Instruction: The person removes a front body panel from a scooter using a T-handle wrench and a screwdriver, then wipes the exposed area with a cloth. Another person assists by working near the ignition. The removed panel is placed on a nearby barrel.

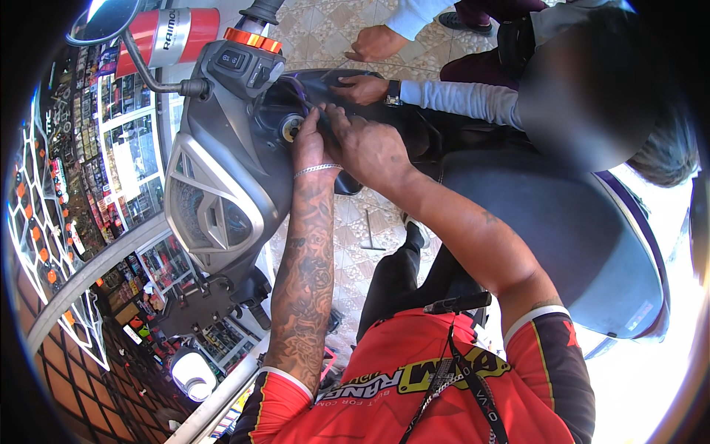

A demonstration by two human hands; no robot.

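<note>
Both my hands meet at the inner front panel of a grey scooter (229, 148), beside its round ignition lock (291, 129). My left hand (310, 144) is closed, its fingertips just right of the lock. Right against it, my right hand (366, 144) is closed too, knuckles up. A slim dark piece shows between the two hands, but its kind is hidden by the fingers. Close above my hands, a co-worker's hand (360, 89) with a watch reaches over the black part of the scooter. The co-worker's other hand (379, 43) hangs above the tiled floor.
The scooter's seat (562, 229) spreads to my right. At upper left are the handlebar switch block (240, 65), a mirror (100, 18) and a red can-shaped container (168, 38). Glass display cases (133, 155) line the left. A T-shaped tool (370, 233) lies on the floor.
</note>
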